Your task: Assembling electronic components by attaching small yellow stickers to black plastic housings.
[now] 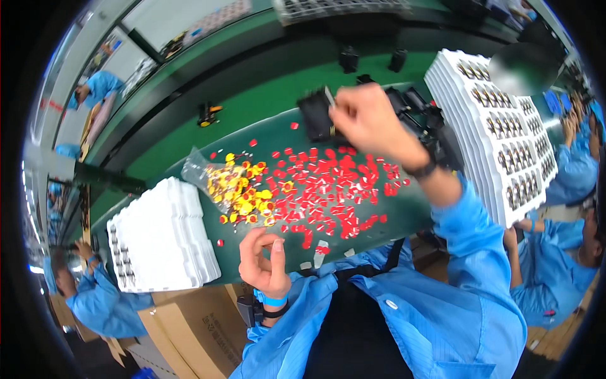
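Note:
Over the far side of the green table (pixel 410 211), my right hand (pixel 372 120) is closed in a pinch at the right edge of a black box-shaped part (pixel 314 118). That part is slightly blurred. Near the table's front edge is my left hand (pixel 262 262), its fingers curled in and the thumb close to them. Whatever it may hold is too small or hidden to make out. Between the hands spread many small red caps (pixel 325 189). A pile of yellow-and-red small parts (pixel 243 192) lies left of them, partly on a clear plastic bag (pixel 199 169).
White stacked trays (pixel 165 237) stand at the left; a taller stack of trays (pixel 499 126) with rows of metallic parts stands at the right. More black parts (pixel 410 104) lie beyond my right wrist. A cardboard box (pixel 192 331) is below left. Co-workers in blue sit at both sides.

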{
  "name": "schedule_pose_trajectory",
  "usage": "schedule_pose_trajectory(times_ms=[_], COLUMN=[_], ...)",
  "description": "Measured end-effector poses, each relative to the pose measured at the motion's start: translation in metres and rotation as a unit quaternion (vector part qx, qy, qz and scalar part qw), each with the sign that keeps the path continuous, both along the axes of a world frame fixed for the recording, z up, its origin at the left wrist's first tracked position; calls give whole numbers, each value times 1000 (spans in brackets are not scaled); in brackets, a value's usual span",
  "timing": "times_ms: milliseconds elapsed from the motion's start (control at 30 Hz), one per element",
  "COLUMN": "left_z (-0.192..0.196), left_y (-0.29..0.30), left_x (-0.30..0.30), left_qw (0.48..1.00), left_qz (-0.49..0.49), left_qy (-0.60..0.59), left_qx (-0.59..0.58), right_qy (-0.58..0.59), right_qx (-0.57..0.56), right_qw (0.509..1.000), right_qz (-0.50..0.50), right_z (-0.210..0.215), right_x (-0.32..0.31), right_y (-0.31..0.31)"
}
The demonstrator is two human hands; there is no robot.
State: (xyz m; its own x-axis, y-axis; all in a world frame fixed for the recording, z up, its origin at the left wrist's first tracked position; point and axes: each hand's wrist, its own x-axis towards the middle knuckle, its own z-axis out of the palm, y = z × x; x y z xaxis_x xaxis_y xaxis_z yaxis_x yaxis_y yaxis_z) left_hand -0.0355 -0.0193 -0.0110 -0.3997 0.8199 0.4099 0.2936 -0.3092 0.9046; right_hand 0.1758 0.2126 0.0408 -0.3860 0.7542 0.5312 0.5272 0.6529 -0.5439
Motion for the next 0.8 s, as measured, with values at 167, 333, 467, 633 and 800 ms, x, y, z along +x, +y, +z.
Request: schedule_pose_trajectory(times_ms=[167,333,467,633,800], left_z=[-4,10,9,-2,-18], left_y=[-25,-29,-13,21,73], left_x=[-11,-19,-42,-65,-52], left_qw=[993,986,979,957,877], left_qz=[73,30,55,13,-24], left_qy=[83,153,157,228,420], left_qx=[-33,-54,-115,-179,-233], right_qy=[-176,-208,-224,-62,7], right_qx=[-89,-208,-36,37,-25], right_qw=[973,941,957,997,993], right_qz=[-121,-164,-183,-4,111], right_z=[-49,-81,-54,22,42], right_x=[-52,-46,-41,-40,-14], right_y=[170,222,206,59,-78])
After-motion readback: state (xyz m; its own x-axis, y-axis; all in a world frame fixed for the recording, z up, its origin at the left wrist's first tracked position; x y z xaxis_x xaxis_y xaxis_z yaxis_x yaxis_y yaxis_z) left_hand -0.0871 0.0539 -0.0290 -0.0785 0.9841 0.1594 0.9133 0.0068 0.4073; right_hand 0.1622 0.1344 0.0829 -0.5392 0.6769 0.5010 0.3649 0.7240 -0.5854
